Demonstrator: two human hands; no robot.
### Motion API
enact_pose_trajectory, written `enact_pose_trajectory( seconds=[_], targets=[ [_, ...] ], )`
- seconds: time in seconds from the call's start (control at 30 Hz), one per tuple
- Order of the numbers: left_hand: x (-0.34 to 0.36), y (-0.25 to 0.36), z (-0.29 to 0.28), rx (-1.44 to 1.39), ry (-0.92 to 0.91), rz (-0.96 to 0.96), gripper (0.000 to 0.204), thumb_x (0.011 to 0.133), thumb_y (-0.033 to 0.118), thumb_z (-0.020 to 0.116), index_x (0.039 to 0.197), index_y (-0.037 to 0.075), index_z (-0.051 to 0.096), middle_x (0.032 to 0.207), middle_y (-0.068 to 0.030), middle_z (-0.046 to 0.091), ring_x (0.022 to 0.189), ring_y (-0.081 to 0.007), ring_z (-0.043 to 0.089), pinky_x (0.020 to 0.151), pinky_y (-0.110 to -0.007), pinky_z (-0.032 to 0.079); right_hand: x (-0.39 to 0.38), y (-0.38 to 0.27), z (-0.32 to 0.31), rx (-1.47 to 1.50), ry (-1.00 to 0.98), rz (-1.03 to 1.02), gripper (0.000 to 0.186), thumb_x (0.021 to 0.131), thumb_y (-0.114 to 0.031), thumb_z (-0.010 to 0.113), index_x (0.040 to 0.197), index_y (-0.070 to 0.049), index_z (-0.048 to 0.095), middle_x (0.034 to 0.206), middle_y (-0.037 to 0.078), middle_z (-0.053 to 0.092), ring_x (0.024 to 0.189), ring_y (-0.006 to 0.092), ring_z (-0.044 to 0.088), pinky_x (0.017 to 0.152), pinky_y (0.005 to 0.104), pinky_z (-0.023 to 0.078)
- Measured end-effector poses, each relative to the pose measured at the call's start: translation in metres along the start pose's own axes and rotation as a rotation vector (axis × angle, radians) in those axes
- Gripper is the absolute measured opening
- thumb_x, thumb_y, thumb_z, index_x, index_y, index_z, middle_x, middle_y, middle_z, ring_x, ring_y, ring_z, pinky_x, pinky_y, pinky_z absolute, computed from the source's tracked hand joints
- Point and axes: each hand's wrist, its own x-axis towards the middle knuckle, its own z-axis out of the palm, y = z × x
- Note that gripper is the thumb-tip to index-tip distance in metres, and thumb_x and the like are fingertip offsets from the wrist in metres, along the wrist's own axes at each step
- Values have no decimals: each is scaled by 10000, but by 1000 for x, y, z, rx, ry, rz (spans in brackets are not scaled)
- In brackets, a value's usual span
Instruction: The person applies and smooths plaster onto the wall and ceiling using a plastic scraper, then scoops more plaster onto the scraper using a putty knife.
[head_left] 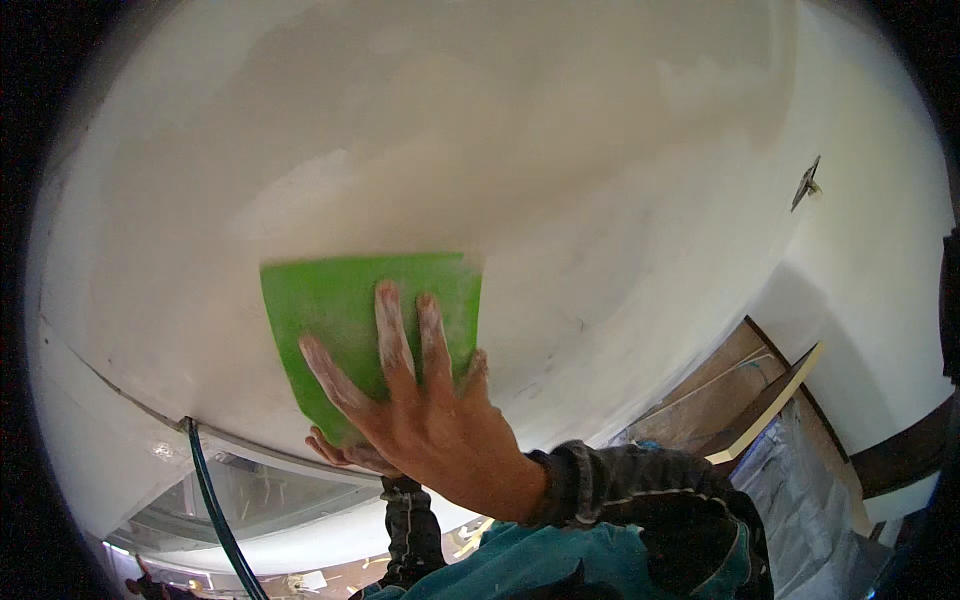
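Note:
A green rectangular sheet [335, 295], like sandpaper and dusted with white, lies flat against a large curved off-white surface [560, 180]. Spread over the sheet is my right hand [440, 420], open, its dusty fingers stretched upward and pressing on it. My left hand [350, 455] is lower down, at the sheet's bottom edge and partly behind my right hand. Its visible fingers point left and look apart; the rest of it is hidden. Whether it touches the sheet, I cannot tell.
A dark hose or cable [215, 510] hangs at the lower left, beside a glazed panel [250, 490]. On the right, a small metal fitting [806, 184] sticks out of the white surface. Below it are a pale-edged board [768, 405] and clear plastic sheeting [800, 500].

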Motion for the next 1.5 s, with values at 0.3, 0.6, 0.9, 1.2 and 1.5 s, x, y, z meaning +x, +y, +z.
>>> enact_pose_trajectory(
  seconds=[0.3,0.6,0.9,1.2,1.5],
  targets=[
    [35,-19,-31,-89,-100,38,543,992,504,399,1373,117,403,1459,-199,384,1399,-438,269,1128,-647,197,6,75,-17,-223,233,82,631,910,-251,585,1499,-222,360,1416,403,341,1166,474,563,783,432,596],
    [22,-8,-20,-25,-97,14,487,987,470,421,1309,111,492,1457,-199,400,1401,-446,263,1113,-648,200,-55,73,45,-309,-66,-128,680,946,-216,538,1543,-248,215,1440,409,285,1280,490,455,713,549,585],
    [30,-26,-26,-182,-107,25,439,976,388,435,1334,138,398,1432,-198,359,1392,-400,272,1129,-639,191,-17,150,-36,-27,105,425,769,799,-16,594,1489,-32,254,1383,323,435,1013,399,634,722,407,585],
    [31,-47,-35,9,-47,-18,465,971,422,454,1328,131,383,1388,-177,401,1380,-361,303,1150,-607,161,40,41,-40,156,58,290,834,791,-23,629,1505,-16,198,1206,324,574,821,413,687,776,458,585],
    [29,-52,-3,141,170,149,475,968,447,451,1317,129,390,1400,-195,406,1361,-366,336,1138,-618,167,-9,-43,-16,195,-166,-64,679,910,-154,555,1526,-144,271,1303,501,341,1088,582,554,673,459,606]
  ],
)
